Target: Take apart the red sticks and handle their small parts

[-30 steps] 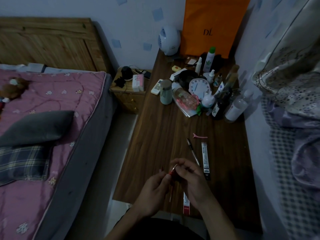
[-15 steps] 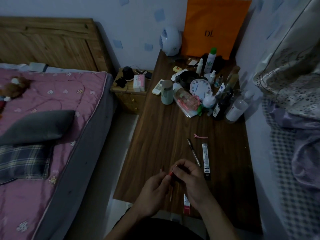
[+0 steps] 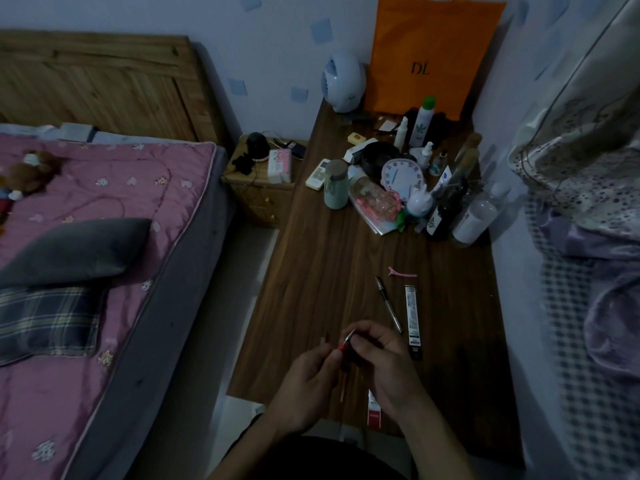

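Both hands meet over the desk's [image 3: 311, 289] six o'clock edge: left hand [image 3: 304, 386] and right hand [image 3: 384, 362] each pinch the small red pen [image 3: 346, 342]. Judgement: keep both pinches firm and twist gently, hands close

— What's filling the dim room?
— A dark wooden desk [image 3: 311, 271] is standing against a pale wall with blue squares [image 3: 277, 46]. A bed with a pink quilt [image 3: 86, 209] and wooden headboard [image 3: 104, 88] is lying alongside, a small nightstand [image 3: 258, 192] sitting between.
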Tool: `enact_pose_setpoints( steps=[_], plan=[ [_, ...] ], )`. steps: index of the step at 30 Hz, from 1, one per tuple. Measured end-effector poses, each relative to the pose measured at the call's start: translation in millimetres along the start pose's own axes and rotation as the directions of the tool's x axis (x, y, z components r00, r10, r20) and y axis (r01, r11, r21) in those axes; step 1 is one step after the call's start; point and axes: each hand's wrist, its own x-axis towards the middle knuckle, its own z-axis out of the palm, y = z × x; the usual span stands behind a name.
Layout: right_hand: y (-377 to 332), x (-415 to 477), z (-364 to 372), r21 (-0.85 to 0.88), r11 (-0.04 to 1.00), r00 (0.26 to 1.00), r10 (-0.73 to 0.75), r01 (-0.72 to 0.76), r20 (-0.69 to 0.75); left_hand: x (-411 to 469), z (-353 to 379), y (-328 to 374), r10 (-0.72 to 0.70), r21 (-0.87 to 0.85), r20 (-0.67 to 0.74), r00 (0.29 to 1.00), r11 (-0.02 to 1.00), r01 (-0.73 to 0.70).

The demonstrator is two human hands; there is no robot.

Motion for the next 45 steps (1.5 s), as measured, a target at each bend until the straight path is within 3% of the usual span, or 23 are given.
enact_pose_setpoints(
  steps=[26,36,45],
  plan=[
    [-4.7,-4.1,14.0,-0.095,0.995,1.000,0.015,-0.014,0.009,0.6,-6.3,-12.1,-0.035,-0.011,0.021,0.999,0.999,0.035],
    [-7.2,-3.7,12.6,-0.021,0.999,0.998,0.040,-0.041,-0.052,6.3,-7.6,-13.3,-0.033,-0.045,0.060,0.998,0.998,0.036],
    [-8.2,-3.2,15.1,-0.054,0.998,0.999,-0.035,0.034,-0.008,6.1,-5.6,-12.0,-0.028,-0.073,0.063,0.998,0.997,0.033]
  ],
)
